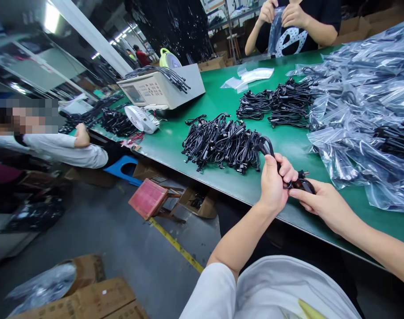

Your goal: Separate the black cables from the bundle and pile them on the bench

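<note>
Two hands of mine are closed on one black cable [303,185]: my left hand [274,182] curls its fingers around it, and my right hand [316,201] pinches it just beside, thumb on top. A loop of it stands up beyond my left fingers, near the right end of a loose heap of black cables [218,144]; whether loop and heap touch, I cannot tell. I hold the cable over the near edge of the green table [218,91]. Farther back lie smaller cable piles [290,103], and to my right spread clear bags of cables [364,93]. Across from me, a co-worker's hands [293,17] grip a clear bag [275,33]. On my left, a beige instrument [175,86] stands behind a small white fan [140,118]
</note>
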A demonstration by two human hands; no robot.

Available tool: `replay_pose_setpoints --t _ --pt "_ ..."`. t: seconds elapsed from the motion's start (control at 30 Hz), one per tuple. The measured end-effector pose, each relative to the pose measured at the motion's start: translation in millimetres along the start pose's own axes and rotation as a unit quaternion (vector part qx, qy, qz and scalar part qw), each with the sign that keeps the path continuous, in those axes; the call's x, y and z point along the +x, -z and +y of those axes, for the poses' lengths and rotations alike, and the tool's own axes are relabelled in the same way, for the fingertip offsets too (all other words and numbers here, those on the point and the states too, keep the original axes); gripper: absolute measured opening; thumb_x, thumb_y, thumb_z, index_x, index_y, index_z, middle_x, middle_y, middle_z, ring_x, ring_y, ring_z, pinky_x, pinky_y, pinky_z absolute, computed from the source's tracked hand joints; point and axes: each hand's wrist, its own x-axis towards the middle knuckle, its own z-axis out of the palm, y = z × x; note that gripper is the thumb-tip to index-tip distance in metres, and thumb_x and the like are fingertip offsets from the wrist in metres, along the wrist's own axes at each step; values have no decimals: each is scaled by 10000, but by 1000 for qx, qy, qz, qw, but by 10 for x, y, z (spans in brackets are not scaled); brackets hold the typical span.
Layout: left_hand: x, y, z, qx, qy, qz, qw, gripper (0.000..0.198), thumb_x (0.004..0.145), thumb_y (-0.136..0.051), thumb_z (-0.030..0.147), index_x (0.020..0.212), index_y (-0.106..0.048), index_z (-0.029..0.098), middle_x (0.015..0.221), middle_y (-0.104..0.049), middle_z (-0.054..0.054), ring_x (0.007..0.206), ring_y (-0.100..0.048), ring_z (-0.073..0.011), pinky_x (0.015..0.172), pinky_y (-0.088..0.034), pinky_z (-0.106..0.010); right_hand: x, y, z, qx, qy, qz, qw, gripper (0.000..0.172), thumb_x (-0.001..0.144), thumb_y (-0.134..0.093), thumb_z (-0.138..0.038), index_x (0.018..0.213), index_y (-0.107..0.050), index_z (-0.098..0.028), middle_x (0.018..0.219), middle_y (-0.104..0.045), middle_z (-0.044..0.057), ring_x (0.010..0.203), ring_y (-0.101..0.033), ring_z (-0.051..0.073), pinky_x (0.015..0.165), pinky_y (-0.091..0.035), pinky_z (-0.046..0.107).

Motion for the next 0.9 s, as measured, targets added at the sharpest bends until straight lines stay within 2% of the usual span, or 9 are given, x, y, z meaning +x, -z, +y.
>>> replay_pose_setpoints --t 0.4,0.5,0.6,0.67,0.73,0.77,0.83,0.9 --pt "-10 -4 -199 -57 -10 34 998 400 1096 -336 481 829 -431 199 681 -355 55 550 -393 -67 639 -453 -212 27 -53 74 79 -22 50 995 454 747 -845 -553 699 -533 -227 485 -459 -77 455 -339 86 428 -240 239" --pt "-3 36 -182 -32 -10 28 999 385 1093 -384 469 825 -434 197 664 -338 67 530 -366 -56 623 -448 -200 70 -7 57 51 -40 16 998 456 711 -871 -573 751 -580 -225 470 -469 -78 434 -351 89 411 -250 236" --pt "7 131 -104 38 -22 5 999 396 1045 -500 531 832 -435 205 632 -305 88 486 -282 -48 515 -364 -177 125 130 -42 39 -61 -17 997 501 610 -946 -551 818 -623 -229 466 -454 -96 404 -329 79 384 -215 228" --pt "-6 208 -54 98 -16 -15 995 433 992 -564 603 851 -431 217 622 -302 99 465 -235 -44 445 -273 -170 145 242 -167 75 -42 28 996 492 607 -961 -526 809 -624 -230 476 -415 -106 400 -297 66 381 -178 227" --pt "-40 277 -33 157 20 -56 986 466 953 -596 652 874 -428 225 619 -312 105 454 -220 -39 416 -209 -167 144 323 -315 115 9 82 990 431 692 -925 -519 855 -662 -219 502 -406 -99 420 -300 65 393 -185 232" --pt "-63 305 -36 183 48 -86 978 474 939 -611 662 888 -434 225 619 -319 107 452 -228 -36 413 -201 -166 140 343 -386 121 36 90 988 412 735 -899 -526 901 -686 -215 515 -416 -91 433 -317 71 401 -202 234" --pt "-110 350 -56 222 102 -141 959 486 916 -638 670 919 -454 220 621 -335 108 455 -256 -33 418 -217 -162 138 345 -501 110 67 63 990 412 773 -866 -561 912 -707 -207 525 -444 -74 458 -349 81 413 -235 234" --pt "-146 384 -77 245 134 -185 942 518 895 -645 697 935 -476 209 609 -340 110 456 -267 -33 424 -237 -161 155 319 -567 114 58 3 992 455 741 -877 -599 756 -658 -201 502 -425 -71 451 -331 74 401 -217 231"
